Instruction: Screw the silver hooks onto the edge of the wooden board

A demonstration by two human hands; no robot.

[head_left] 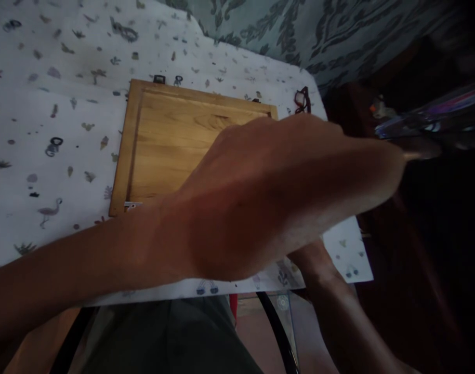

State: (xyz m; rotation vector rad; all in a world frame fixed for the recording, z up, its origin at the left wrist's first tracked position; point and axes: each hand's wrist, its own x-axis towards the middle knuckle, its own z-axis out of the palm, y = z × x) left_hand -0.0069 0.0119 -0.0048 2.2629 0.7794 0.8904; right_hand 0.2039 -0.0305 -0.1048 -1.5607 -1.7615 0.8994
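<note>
My left hand [292,182] is large and close to the camera, reaching in from the left across the middle of the view. Its fingers are hidden or blurred, so what it holds, if anything, does not show. Behind it, my right forearm [334,296] rises from the lower right, and my left hand covers the right hand. Beneath my left hand lies a flat wooden panel or box [167,140] with a raised border. Dark metal fittings [159,79] sit at its far edge. A small light piece with a red mark [133,205] shows at its near left corner.
The table has a white printed cloth [66,104]. Dark red-framed glasses [302,99] lie near its far right edge. A patterned grey-green fabric [261,26] is beyond the table. Blurred shiny items [428,117] are at the right. My legs [167,337] are below the near edge.
</note>
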